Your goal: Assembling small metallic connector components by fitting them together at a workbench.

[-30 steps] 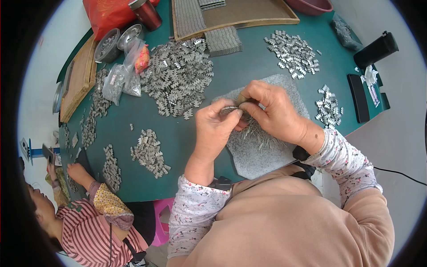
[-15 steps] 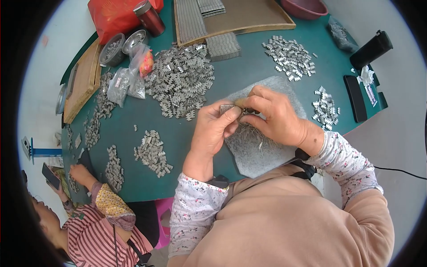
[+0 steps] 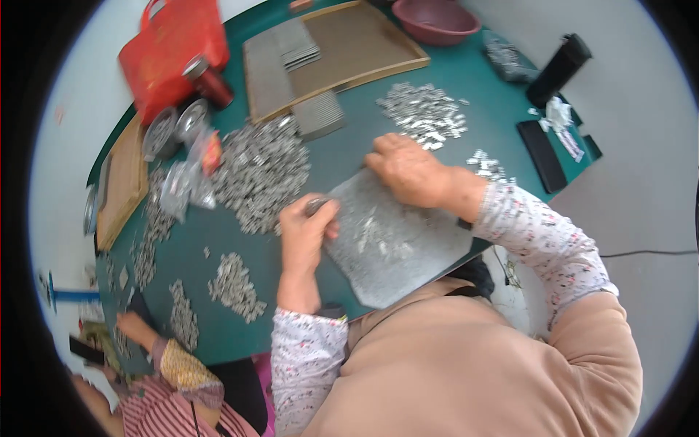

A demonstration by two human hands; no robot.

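My left hand (image 3: 304, 229) is closed, with a small grey metal piece (image 3: 317, 206) pinched between thumb and forefinger. It hovers at the left edge of a grey felt-like cloth (image 3: 429, 240). Toward the cloth's far edge is my right hand (image 3: 411, 171), palm down with curled fingers; whatever they hold is hidden beneath them. Pale thin scraps (image 3: 375, 237) lie on the middle of the cloth. Just beyond my right hand is a pile of small toothed metal pieces (image 3: 422, 113), and a larger dark pile (image 3: 262, 171) sits left of the cloth.
A wooden-framed tray (image 3: 364, 54) with stacked metal strips lies at the back, beside a pink basin (image 3: 437, 22). A black bottle (image 3: 557, 69) and a phone (image 3: 541, 156) are at right. Plastic bags (image 3: 178, 189) lie left. A co-worker's hand (image 3: 135, 328) rests near smaller piles.
My hands have moved apart: the left toward the left edge of the cloth, the right up toward its far edge. The view has shifted, and the scraps on the cloth now show openly.
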